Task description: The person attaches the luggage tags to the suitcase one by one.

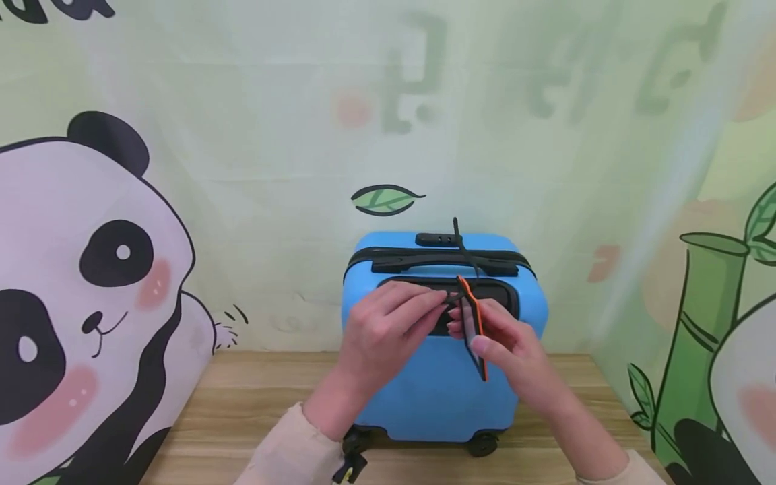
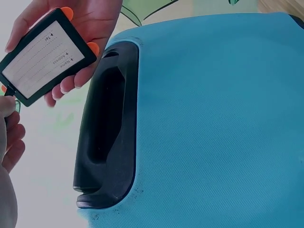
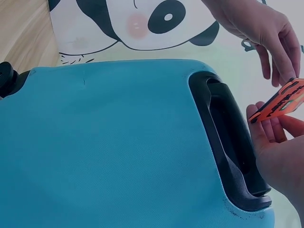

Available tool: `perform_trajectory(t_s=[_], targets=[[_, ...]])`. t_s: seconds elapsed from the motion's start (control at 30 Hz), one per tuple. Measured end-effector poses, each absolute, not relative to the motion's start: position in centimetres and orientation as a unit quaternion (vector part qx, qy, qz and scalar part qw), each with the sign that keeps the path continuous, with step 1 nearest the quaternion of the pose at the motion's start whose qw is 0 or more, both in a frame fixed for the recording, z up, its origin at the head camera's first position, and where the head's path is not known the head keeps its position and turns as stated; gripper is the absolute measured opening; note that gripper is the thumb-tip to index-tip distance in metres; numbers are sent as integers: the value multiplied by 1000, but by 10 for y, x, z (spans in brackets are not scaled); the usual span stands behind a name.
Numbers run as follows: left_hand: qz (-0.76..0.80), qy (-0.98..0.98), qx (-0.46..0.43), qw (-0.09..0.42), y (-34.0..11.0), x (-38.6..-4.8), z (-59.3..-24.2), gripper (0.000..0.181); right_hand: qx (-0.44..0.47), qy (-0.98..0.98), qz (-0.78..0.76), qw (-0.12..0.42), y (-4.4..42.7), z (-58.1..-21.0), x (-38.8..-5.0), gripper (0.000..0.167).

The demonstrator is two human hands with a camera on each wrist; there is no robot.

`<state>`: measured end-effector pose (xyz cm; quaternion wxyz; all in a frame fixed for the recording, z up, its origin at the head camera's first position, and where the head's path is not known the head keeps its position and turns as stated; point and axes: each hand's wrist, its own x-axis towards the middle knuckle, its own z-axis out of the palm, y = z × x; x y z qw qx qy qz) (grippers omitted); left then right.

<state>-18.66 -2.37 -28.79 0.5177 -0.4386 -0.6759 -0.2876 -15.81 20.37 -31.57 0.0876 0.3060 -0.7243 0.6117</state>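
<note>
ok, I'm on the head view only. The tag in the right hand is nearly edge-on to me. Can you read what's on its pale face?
Observer: Yes, from the left wrist view. The tag has a white panel printed with Name, Address and Tel.
Operator: Good. And the back? I only get an orange edge.
Observer: The right wrist view catches it: the orange back carries black lettering, too slanted for me to read.
</note>
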Motion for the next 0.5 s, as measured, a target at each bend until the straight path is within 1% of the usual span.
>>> perform_trajectory(t_s=[0.23,0.5], targets=[[-268,-658,-434,554,-25,-189,-291,32,301,-725,617,56,200,-314,-160,43],[-289,-654,-419,559,-25,-189,-290,29,305,-731,609,54,197,-311,-162,44]])
